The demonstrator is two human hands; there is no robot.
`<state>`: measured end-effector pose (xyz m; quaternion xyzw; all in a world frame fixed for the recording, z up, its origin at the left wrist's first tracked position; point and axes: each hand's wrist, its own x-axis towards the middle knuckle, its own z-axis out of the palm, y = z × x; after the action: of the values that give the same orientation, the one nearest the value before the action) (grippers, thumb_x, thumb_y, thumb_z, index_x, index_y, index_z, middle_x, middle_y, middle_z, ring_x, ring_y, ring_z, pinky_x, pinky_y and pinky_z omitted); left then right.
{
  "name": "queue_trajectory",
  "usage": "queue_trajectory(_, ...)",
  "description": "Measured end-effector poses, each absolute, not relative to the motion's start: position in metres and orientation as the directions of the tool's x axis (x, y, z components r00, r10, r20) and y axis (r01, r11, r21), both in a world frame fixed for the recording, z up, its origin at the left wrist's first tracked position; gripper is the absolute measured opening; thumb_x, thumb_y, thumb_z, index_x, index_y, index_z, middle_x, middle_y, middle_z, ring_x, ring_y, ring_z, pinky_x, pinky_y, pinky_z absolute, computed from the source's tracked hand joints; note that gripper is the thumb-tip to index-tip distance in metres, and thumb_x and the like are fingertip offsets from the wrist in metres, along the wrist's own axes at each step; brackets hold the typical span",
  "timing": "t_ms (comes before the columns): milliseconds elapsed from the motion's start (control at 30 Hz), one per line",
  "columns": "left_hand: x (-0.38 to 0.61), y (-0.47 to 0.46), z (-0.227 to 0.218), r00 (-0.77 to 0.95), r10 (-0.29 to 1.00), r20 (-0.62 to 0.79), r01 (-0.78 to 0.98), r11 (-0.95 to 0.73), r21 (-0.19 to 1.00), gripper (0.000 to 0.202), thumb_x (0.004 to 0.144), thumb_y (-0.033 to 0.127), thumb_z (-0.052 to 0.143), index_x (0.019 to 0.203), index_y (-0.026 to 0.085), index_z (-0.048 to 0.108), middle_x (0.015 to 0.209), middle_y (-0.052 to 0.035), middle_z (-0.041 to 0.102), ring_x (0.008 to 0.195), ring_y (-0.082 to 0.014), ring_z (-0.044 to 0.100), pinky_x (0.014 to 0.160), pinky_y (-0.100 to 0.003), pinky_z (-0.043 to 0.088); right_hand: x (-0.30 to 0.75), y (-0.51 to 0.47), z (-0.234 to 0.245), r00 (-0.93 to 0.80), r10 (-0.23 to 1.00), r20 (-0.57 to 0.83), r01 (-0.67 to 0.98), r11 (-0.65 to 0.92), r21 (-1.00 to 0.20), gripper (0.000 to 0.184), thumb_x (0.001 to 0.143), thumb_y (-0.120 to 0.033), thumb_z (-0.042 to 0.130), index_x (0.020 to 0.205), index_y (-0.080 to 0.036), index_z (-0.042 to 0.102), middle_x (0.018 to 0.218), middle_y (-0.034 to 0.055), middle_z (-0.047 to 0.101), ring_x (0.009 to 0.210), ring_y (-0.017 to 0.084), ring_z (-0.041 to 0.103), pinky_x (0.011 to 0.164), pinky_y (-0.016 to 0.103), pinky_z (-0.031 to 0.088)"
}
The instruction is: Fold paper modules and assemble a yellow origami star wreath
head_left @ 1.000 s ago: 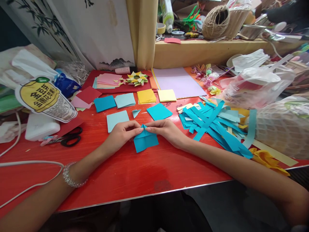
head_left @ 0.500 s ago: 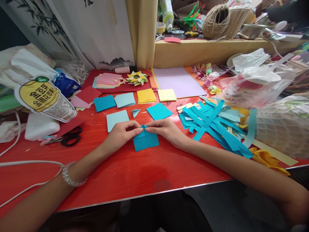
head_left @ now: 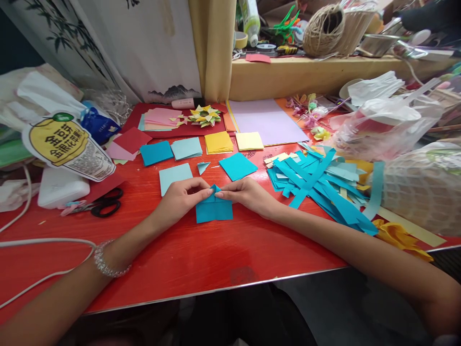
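Observation:
A blue sheet of paper [head_left: 214, 213], partly folded to a point at its far end, is held just over the red table. My left hand [head_left: 183, 198] pinches the folded part from the left, thumb against fingers. From the right, my right hand [head_left: 248, 196] pinches the same fold. The creased lower half of the sheet hangs toward me. Just beyond the hands lie a light blue square of paper [head_left: 175, 176], a small folded triangle [head_left: 203, 167] and a bright blue square of paper [head_left: 238, 166].
Stacks of blue [head_left: 156, 153], yellow [head_left: 219, 142] and cream paper [head_left: 249, 141] line the back. A heap of blue paper strips [head_left: 317, 182] spreads to the right. Black-handled scissors [head_left: 106, 204] lie left, near a white cable [head_left: 54, 240]. A folded paper ring [head_left: 204, 116] sits farther back.
The blue sheet has turned slightly and shifted a little left, so its near edge is more level. Both hands keep their pinch on its fold.

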<state>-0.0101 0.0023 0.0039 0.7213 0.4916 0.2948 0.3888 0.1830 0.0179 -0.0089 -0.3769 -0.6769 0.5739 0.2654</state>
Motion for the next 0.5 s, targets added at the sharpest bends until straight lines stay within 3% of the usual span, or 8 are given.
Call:
queue_trajectory(100, -0.0097, 0.0014, 0.0047, 0.344, 0.938, 0.032, 0.482, -0.206, 0.852, 0.023, 0.080, 0.038, 0.054, 0.074, 0.017, 0.061, 0.072, 0.0006, 0.058, 0.070, -0.0131, 0.051, 0.061, -0.022, 0.039, 0.1835, 0.0177, -0.0076, -0.577, 0.814, -0.071, 0.217, 0.069, -0.974, 0.039, 0.073, -0.050, 0.058, 0.066, -0.012, 0.062, 0.057, -0.0032, 0.040, 0.056, 0.007, 0.030, 0.051, 0.023, 0.025)
queue_trajectory(500, -0.0098, -0.0002, 0.0041, 0.359, 0.933, 0.013, 0.487, -0.199, 0.850, 0.026, 0.080, 0.040, 0.053, 0.075, 0.017, 0.061, 0.074, -0.0010, 0.059, 0.071, -0.0141, 0.051, 0.063, -0.024, 0.040, 0.1827, 0.0190, -0.0078, -0.580, 0.810, -0.089, 0.288, 0.101, -0.952, 0.037, 0.073, -0.048, 0.058, 0.070, -0.011, 0.065, 0.061, -0.0005, 0.050, 0.057, 0.008, 0.035, 0.052, 0.024, 0.028)
